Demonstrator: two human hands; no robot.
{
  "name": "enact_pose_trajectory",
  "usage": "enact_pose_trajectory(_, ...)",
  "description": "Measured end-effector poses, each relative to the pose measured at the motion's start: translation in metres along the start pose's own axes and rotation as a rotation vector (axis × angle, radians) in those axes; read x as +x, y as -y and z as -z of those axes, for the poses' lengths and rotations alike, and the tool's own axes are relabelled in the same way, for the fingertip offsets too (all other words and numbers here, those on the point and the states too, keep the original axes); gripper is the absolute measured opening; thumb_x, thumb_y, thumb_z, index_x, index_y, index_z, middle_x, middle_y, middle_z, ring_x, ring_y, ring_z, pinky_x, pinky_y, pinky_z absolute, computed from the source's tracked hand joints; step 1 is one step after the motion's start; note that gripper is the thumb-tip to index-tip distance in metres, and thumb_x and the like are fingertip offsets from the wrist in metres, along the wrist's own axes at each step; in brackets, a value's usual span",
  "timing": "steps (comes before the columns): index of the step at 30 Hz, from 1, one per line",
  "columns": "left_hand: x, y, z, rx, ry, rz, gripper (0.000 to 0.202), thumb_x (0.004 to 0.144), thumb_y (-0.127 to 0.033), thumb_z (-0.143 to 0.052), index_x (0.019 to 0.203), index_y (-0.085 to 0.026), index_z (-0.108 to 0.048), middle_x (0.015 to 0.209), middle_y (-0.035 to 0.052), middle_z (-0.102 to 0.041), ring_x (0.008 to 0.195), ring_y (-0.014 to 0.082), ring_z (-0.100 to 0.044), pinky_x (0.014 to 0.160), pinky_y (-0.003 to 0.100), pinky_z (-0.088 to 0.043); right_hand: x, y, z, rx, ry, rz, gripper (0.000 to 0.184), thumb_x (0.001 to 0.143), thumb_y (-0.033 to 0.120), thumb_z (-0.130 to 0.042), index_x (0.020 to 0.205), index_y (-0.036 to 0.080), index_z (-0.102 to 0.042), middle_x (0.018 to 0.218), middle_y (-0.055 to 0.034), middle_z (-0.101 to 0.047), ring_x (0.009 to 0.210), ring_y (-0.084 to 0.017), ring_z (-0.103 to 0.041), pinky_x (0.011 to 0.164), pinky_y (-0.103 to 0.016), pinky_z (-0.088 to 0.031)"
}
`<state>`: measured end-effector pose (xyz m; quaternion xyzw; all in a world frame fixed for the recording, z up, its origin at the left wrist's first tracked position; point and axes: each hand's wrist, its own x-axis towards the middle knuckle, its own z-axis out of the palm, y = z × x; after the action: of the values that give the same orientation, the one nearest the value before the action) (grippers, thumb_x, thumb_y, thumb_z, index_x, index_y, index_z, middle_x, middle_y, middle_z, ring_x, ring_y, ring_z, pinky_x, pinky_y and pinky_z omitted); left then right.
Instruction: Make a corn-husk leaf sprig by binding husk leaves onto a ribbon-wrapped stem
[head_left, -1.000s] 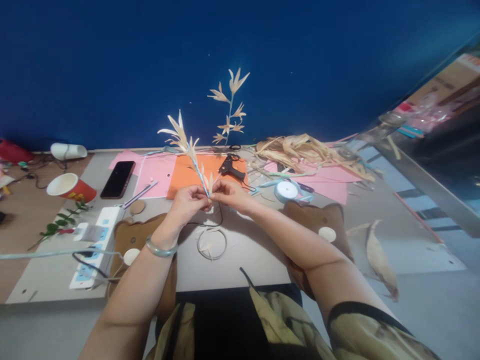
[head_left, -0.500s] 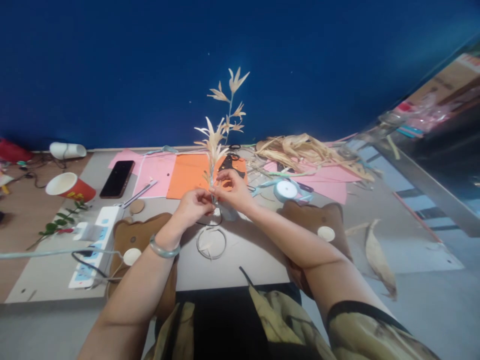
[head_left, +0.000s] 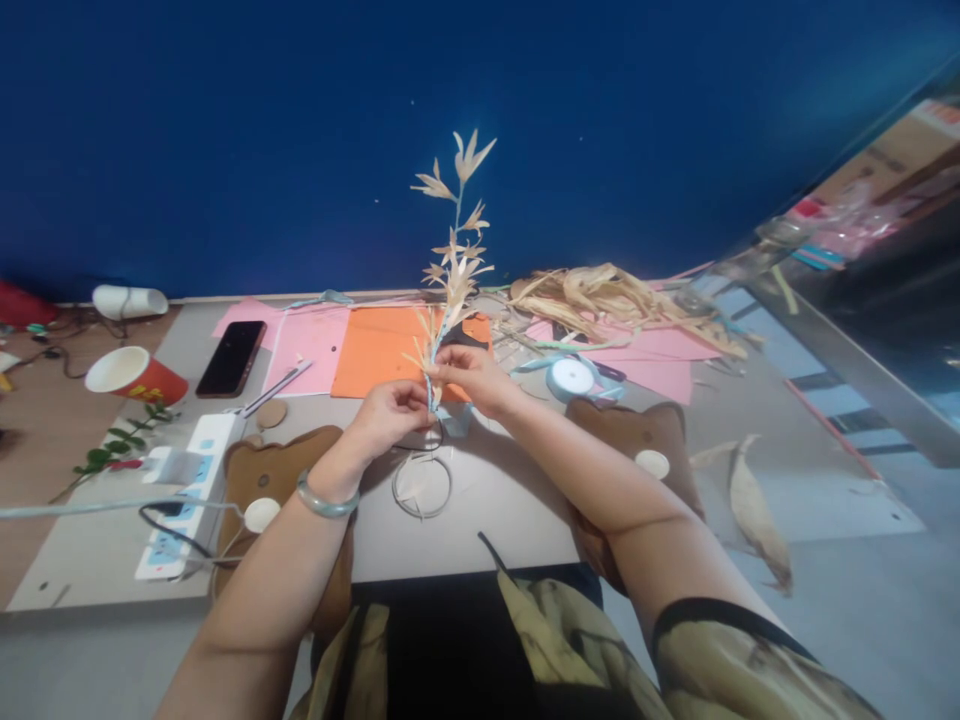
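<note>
Upright in front of me stands a tall flower stem (head_left: 458, 210) with several pale, dry husk-like blossoms along it. My left hand (head_left: 394, 415), a bangle on its wrist, pinches the stem's lower end. Just above it, the closed fingers of my right hand (head_left: 476, 378) grip the same stem below the lowest large blossom (head_left: 459, 285). Light blue wrapping shows on the stem between my fingers. Below the hands, a coil of thin wire (head_left: 422, 487) lies on the table.
A bundle of dry husks (head_left: 592, 295) and a roll of light blue tape (head_left: 570, 378) lie at the right. At the left are a phone (head_left: 232, 358), a paper cup (head_left: 139, 375) and a power strip (head_left: 180, 500). Orange paper (head_left: 375, 350) lies behind my hands. Brown cushions (head_left: 630, 450) lie under both arms.
The lowest large blossom has tilted rightward and now overlaps the upper stem more. Both hands keep their hold on the stem with only slight finger movement.
</note>
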<state>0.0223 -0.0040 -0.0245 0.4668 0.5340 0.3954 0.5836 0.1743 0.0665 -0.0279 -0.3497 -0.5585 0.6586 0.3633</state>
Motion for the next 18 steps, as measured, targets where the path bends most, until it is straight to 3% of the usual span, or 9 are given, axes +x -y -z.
enact_pose_trajectory(6, 0.000, -0.001, -0.002, -0.057, 0.012, 0.028, 0.024, 0.056, -0.018, -0.077, 0.073, -0.013, -0.062, 0.056, 0.0001, -0.064, 0.052, 0.0138, -0.061, 0.057, 0.026, -0.050, 0.001, -0.001, -0.001, 0.035, -0.003, -0.016, 0.032, 0.062, 0.036, -0.078, 0.073, 0.016, -0.056, 0.066, 0.0030, -0.057, 0.061, -0.009, -0.052, 0.065, -0.025, -0.043)
enact_pose_trajectory(11, 0.000, -0.004, 0.003, -0.116, -0.048, -0.020, 0.029, 0.054, -0.023, -0.080, 0.074, -0.012, -0.062, 0.055, 0.0007, -0.063, 0.050, 0.0133, -0.061, 0.055, 0.026, -0.050, 0.002, -0.002, -0.001, 0.106, -0.078, 0.041, 0.054, 0.063, 0.044, -0.077, 0.105, 0.021, -0.052, 0.083, 0.0009, -0.061, 0.076, -0.012, -0.058, 0.069, -0.026, -0.048)
enact_pose_trajectory(15, 0.002, -0.004, 0.010, -0.151, -0.047, -0.034, 0.033, 0.053, -0.024, -0.082, 0.076, -0.011, -0.062, 0.056, 0.0016, -0.064, 0.052, 0.0135, -0.062, 0.056, 0.026, -0.051, 0.001, 0.001, 0.005, 0.020, 0.195, -0.166, 0.047, 0.073, 0.058, -0.065, 0.090, 0.014, -0.061, 0.078, -0.0036, -0.064, 0.073, -0.013, -0.060, 0.067, -0.025, -0.047)
enact_pose_trajectory(18, 0.001, -0.006, 0.013, -0.165, -0.017, -0.041, 0.033, 0.053, -0.024, -0.083, 0.076, -0.011, -0.063, 0.059, 0.0033, -0.067, 0.056, 0.0148, -0.065, 0.058, 0.026, -0.052, 0.001, 0.002, 0.009, -0.040, 0.354, -0.279, 0.052, 0.079, 0.062, -0.054, 0.080, 0.012, -0.066, 0.077, -0.0062, -0.067, 0.067, -0.012, -0.059, 0.058, -0.022, -0.043)
